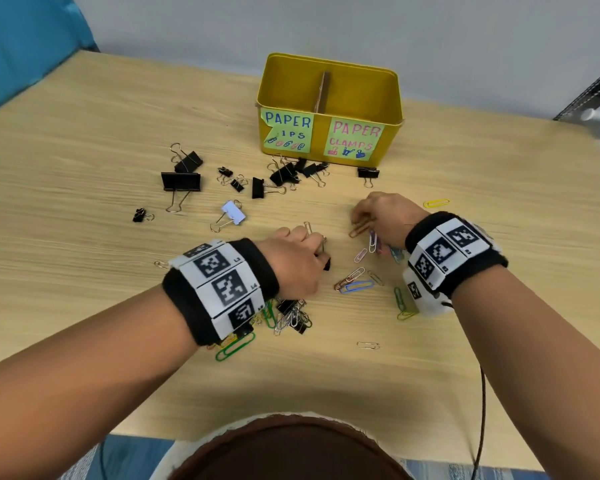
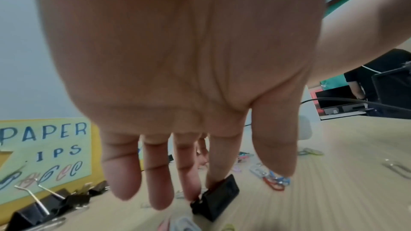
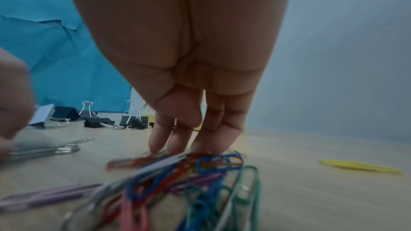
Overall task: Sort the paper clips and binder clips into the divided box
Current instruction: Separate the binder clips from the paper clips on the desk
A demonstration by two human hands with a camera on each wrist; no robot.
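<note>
Nearest the table's (image 1: pixel 84 140) front edge, a silver paper clip (image 1: pixel 368 345) and a green paper clip (image 1: pixel 235 347) were seen lying loose, and just beyond them a tangled heap of paper clips and small binder clips (image 1: pixel 293 315) was left unsorted beside the left wrist. Farther in, toward the middle of the table, the left hand (image 1: pixel 293 263) was lowered over a small black binder clip (image 2: pixel 215 197), whose body was touched by two fingertips (image 2: pixel 192 193); the fingers were held nearly straight and slightly apart, and no closed grip could be made out. To its right, the right hand (image 1: pixel 383 216) was bent down onto a bunch of coloured paper clips (image 3: pixel 200 173), its fingers (image 3: pixel 163 140) drawn together at the bunch; whether any clip was actually pinched could not be told. A yellow paper clip (image 1: pixel 436 203) lay apart toward the right edge. Beyond the hands, a scatter of black binder clips (image 1: pixel 181 181) and one pale binder clip (image 1: pixel 232 213) was spread across the table up to the yellow divided box (image 1: pixel 329 110), which stood near the far edge with its cardboard divider (image 1: pixel 323 93) upright. Nothing could be seen in either compartment, though their floors were hidden, so the sorting was judged barely begun, with nearly everything left to move.
</note>
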